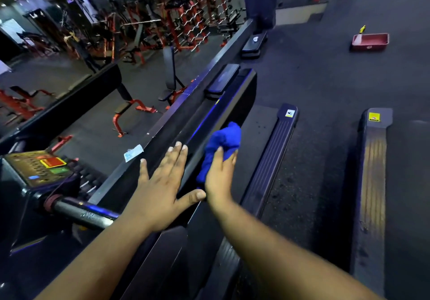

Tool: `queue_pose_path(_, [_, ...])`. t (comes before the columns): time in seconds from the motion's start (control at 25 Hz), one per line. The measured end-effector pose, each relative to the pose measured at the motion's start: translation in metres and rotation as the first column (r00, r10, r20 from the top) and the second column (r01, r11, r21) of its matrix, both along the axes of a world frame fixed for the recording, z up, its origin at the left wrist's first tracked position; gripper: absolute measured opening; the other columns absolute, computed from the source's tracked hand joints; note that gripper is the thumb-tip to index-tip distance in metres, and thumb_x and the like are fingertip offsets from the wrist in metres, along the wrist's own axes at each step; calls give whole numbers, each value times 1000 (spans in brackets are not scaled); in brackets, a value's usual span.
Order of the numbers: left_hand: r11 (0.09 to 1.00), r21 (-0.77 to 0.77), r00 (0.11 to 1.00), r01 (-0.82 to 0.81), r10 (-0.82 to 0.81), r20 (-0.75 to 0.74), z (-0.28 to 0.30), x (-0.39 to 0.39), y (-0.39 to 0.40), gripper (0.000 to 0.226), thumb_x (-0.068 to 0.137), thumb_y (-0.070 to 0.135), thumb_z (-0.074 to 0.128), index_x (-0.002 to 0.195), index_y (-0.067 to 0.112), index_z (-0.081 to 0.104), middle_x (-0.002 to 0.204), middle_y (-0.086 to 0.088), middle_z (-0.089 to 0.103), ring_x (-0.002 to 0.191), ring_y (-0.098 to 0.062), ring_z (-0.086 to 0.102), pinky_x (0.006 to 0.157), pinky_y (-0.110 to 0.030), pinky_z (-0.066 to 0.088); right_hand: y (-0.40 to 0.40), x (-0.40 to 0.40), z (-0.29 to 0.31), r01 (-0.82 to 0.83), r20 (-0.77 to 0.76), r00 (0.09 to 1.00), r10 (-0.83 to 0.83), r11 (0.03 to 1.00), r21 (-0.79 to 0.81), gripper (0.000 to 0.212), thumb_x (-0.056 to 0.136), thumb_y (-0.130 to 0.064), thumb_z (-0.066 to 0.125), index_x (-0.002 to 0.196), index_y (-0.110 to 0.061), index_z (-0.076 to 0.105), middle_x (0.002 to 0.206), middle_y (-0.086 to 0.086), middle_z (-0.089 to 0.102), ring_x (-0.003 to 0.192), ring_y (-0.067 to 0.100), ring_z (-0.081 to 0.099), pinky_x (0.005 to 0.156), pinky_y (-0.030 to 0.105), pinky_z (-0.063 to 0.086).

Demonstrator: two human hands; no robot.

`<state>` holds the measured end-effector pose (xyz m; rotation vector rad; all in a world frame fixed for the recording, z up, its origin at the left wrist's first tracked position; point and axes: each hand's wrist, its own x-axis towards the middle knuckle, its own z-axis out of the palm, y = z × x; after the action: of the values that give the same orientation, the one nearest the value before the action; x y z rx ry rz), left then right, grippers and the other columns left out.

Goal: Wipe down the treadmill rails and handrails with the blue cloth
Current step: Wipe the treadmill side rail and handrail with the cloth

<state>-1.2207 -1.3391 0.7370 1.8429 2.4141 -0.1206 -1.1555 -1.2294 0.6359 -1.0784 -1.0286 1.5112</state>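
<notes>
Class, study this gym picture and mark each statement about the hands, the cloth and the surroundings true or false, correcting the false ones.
1. The right hand presses the blue cloth against the inner side of the handrail. True.
2. The left hand grips the cloth. False: it lies flat on top of the handrail with straight, spread fingers, apart from the cloth.
3. A red tray sits on the floor at the upper right. True.
4. The cloth lies on the ribbed side rail. False: it is up against the handrail, to the left of that rail.
5. The console is at the right edge. False: it is at the left.
</notes>
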Motion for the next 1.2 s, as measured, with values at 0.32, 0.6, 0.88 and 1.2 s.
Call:
queue_pose_path(0.32, [1000, 29, 998, -3, 1, 69, -5, -3, 4, 113, 67, 99, 2, 149, 31, -31, 158, 18, -31, 145, 2, -27, 121, -56, -9, 84, 2, 38, -158, 409, 912, 21, 939, 305, 69, 95, -23, 40, 158, -31, 12, 166, -4, -13, 152, 18, -13, 120, 60, -1])
queue_pose_path(0.6, [987, 146, 987, -68, 45, 155, -3, -3, -1, 118, 66, 99, 3, 147, 22, -36, 156, 8, -41, 145, -4, -31, 120, -50, -14, 35, 26, 43, -659, 702, 707, 84, 438, 611, 49, 92, -47, 49, 138, -33, 53, 156, -10, 37, 153, 18, 4, 118, 56, -8])
queue_pose_path(0.88, [995, 75, 991, -66, 57, 122, -4, -3, 0, 114, 67, 98, 6, 145, 28, -38, 151, 15, -46, 144, -2, -32, 121, -53, -12, 122, 1, 76, -674, 860, 510, -26, 609, 418, 48, 94, -52, 46, 135, -29, 57, 156, -9, 37, 153, 16, 5, 117, 62, -7])
queue_pose_path(1.2, [996, -21, 994, -89, 90, 67, -4, -4, 7, 113, 67, 97, 3, 149, 28, -32, 153, 13, -42, 145, -5, -32, 120, -59, -10, 150, 8, 72, -708, 862, 507, 7, 574, 412, 46, 98, -44, 49, 137, -23, 55, 156, -8, 38, 153, 15, 6, 117, 66, -5])
